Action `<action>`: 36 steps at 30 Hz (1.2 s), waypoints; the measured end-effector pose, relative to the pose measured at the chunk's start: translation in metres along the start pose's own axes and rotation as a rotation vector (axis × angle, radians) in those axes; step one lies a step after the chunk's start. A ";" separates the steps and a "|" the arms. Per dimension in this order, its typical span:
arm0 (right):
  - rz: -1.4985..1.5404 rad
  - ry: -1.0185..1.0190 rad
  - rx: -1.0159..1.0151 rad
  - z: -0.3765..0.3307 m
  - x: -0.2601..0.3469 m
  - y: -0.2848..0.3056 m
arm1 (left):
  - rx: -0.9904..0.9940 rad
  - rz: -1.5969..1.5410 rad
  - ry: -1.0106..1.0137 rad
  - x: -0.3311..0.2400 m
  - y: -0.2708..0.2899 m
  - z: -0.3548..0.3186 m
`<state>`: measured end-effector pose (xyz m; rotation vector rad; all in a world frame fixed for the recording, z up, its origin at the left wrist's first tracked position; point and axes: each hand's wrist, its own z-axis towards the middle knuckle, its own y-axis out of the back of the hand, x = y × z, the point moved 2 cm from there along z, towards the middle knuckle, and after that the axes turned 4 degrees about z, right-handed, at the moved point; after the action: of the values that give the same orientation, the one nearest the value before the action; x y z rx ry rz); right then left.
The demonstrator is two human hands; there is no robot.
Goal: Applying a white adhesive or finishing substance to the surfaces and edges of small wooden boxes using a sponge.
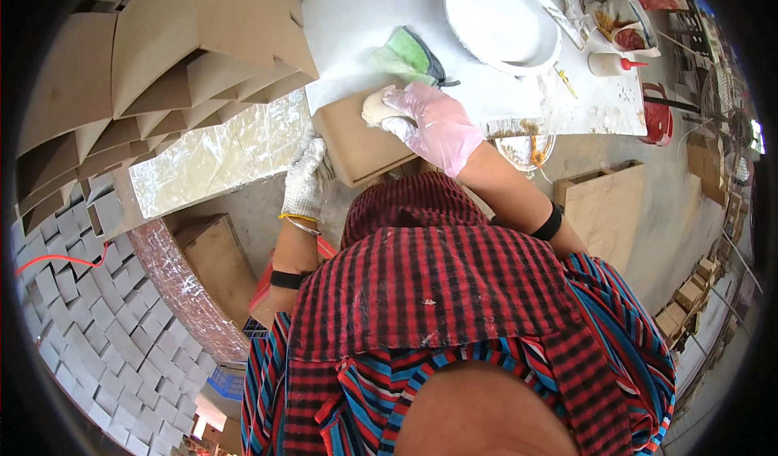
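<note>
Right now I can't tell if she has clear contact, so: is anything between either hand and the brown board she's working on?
Only a pale wad, which the right hand in its pink glove presses onto the brown board. The left hand, in a white knit glove, grips the board's left edge with nothing between them but the glove.

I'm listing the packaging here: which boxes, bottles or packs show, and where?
Flat brown cardboard box: table edge, under both hands.
Folded brown cardboard blanks: stacked upper left.
Open brown carton: floor, right.
Small white squeeze bottle, red cap: lying on the table, upper right.
No screens visible.
</note>
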<state>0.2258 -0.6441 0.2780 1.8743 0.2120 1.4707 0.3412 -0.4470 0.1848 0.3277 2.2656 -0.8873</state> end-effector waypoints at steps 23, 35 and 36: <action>-0.185 0.022 0.103 0.025 0.040 -0.055 | 0.161 -0.221 0.006 -0.004 0.006 0.008; -0.531 0.283 0.530 0.006 0.057 -0.037 | 0.121 -0.147 0.011 0.002 0.015 0.018; -0.445 0.341 0.423 0.007 0.057 -0.036 | 0.122 -0.154 0.010 0.002 0.015 0.016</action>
<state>0.2615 -0.5908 0.2986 1.7141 1.1027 1.4896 0.3546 -0.4474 0.1674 0.2136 2.2747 -1.1082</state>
